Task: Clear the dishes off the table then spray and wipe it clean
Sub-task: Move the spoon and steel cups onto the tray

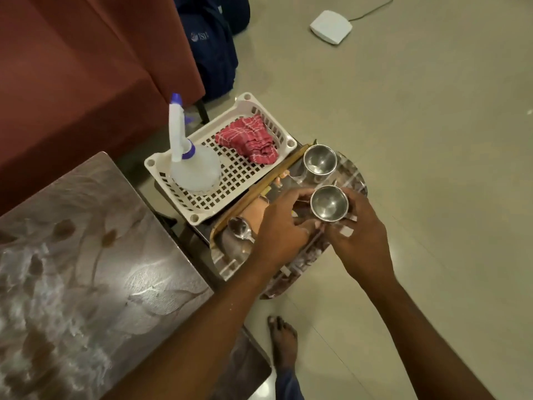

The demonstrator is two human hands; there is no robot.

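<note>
Both my hands are over a patterned serving tray [291,277] to the right of the table [86,255]. A steel cup [329,202] stands on the tray, gripped from the right by my right hand [357,241]. My left hand [284,226] touches the cup's left side with its fingertips. A second steel cup [320,162] stands just beyond it. A steel spoon [240,228] lies on the tray's left end. A white basket [245,180] behind the tray holds a spray bottle [193,166] and a red checked cloth [249,138].
A red-brown sofa [72,67] runs along the far left. A dark blue backpack [213,47] leans by it. A white device with a cable [331,26] lies on the tiled floor. My bare foot [284,339] stands near the table's corner.
</note>
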